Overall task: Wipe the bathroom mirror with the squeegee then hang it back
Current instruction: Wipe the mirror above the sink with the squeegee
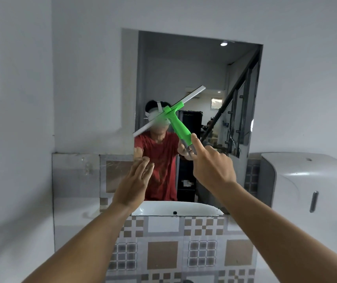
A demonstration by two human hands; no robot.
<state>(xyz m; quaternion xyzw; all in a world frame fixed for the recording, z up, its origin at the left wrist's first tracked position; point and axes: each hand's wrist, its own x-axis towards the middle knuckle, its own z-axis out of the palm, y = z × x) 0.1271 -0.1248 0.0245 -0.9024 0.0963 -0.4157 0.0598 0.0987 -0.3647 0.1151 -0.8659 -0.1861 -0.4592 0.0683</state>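
Note:
A green squeegee [178, 121] with a long white blade is held up in front of the bathroom mirror [200, 74]. Its blade runs diagonally from lower left to upper right, across the glass. My right hand [210, 166] is shut on the lower end of the green handle, index finger stretched up along it. My left hand [134, 184] is raised beside it, fingers apart and holding nothing, close to the mirror's lower left. The mirror reflects a person in a red shirt and both hands.
A white basin [175, 209] sits under the mirror, fronted by brown-and-white patterned tiles [163, 252]. A white wall dispenser [310, 180] hangs at the right. A reflective panel [73, 180] stands at the left against the white wall.

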